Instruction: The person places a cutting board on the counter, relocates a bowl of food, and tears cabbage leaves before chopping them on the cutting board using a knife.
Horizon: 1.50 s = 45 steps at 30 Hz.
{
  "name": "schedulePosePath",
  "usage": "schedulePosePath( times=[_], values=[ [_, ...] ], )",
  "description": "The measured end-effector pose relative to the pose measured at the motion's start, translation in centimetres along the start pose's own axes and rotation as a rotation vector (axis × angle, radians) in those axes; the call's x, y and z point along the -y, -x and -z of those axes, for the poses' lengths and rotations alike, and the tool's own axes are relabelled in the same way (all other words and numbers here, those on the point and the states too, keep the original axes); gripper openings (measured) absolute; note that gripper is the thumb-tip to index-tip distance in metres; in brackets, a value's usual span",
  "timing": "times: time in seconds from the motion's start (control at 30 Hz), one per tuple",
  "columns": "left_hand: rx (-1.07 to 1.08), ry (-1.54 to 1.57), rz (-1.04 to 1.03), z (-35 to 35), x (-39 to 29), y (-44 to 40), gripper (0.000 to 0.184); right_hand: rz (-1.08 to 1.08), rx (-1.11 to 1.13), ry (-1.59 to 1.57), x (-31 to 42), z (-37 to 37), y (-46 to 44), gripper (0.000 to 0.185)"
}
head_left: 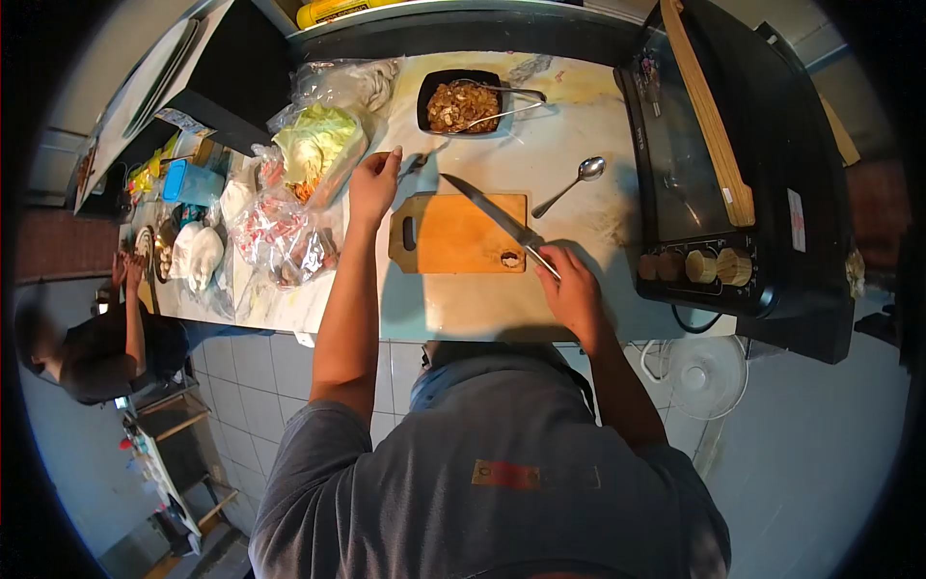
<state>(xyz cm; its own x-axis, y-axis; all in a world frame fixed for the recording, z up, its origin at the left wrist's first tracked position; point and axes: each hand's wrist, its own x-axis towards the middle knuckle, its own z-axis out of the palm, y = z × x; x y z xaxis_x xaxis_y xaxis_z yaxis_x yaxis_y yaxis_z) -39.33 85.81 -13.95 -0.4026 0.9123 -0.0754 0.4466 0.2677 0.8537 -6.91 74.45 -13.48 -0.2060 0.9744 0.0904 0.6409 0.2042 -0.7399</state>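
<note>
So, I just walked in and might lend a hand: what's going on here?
Someone is at the counter with a knife in the right hand, its blade angled across the wooden board, where no food lies. The left hand is raised near a bagged leafy vegetable; whether it holds anything is hard to tell. Behind the board stands a black bowl of chopped food, and a spoon lies off to the right.
</note>
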Motion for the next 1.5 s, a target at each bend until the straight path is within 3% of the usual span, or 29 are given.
schedulePosePath(
  times=[0.1,0.33,0.4,0.47,0.53,0.73,0.83,0.9,0.93,1.07,1.2,1.37,1.4,1.5],
  values=[
    [0.059,0.091,0.016,0.9,1.4,-1.3,0.042,0.086,-0.017,0.209,-0.4,-2.4,-1.2,0.023],
    [0.267,0.142,0.058,3.4,1.5,-2.9,0.040,0.055,0.069,0.144,1.0,-1.7,-4.0,0.031],
    [0.308,0.169,0.036,3.4,1.5,-4.0,0.040,-0.161,0.049,0.163,1.6,-1.6,-6.9,0.033],
    [0.350,0.196,0.006,3.0,0.8,-5.3,0.040,-0.190,-0.071,-0.231,-2.2,-4.1,-11.1,0.039],
    [0.399,0.214,0.028,2.0,-0.6,-6.2,0.043,-0.436,-0.075,-0.599,-1.5,-5.2,-16.2,0.050],
    [0.451,0.213,0.074,-2.8,-1.7,-9.7,0.057,-0.613,-0.074,-0.883,-0.8,-7.9,-24.2,0.057],
    [0.527,0.169,0.111,-4.0,-1.6,-11.1,0.063,-0.627,-0.125,-0.764,-0.5,-8.8,-24.7,0.057],
    [0.466,0.173,0.055,-5.5,-0.5,-12.2,0.065,-0.693,-0.141,-0.731,0.1,-8.8,-24.9,0.056],
    [0.397,0.182,0.055,-5.4,-1.3,-11.4,0.065,-0.666,-0.141,-0.754,-0.9,-9.4,-25.0,0.054],
    [0.469,0.250,0.081,-4.6,-2.2,-10.8,0.062,-0.492,-0.224,-0.667,-2.7,-10.6,-24.5,0.050],
    [0.433,0.233,0.036,-3.1,-5.4,-8.9,0.062,-0.549,-0.338,-0.619,2.9,-6.9,-22.6,0.045],
    [0.486,0.295,-0.116,-1.7,-9.7,-8.0,0.063,-0.425,-0.387,-0.430,6.2,-1.5,-20.8,0.050],
    [0.407,0.318,-0.164,-1.0,-12.0,-6.6,0.065,-0.465,-0.363,-0.375,7.9,0.6,-20.2,0.051],
    [0.474,0.364,-0.237,0.4,-17.4,-5.0,0.066,-0.374,-0.423,-0.498,12.0,5.7,-18.4,0.050]
  ],
)
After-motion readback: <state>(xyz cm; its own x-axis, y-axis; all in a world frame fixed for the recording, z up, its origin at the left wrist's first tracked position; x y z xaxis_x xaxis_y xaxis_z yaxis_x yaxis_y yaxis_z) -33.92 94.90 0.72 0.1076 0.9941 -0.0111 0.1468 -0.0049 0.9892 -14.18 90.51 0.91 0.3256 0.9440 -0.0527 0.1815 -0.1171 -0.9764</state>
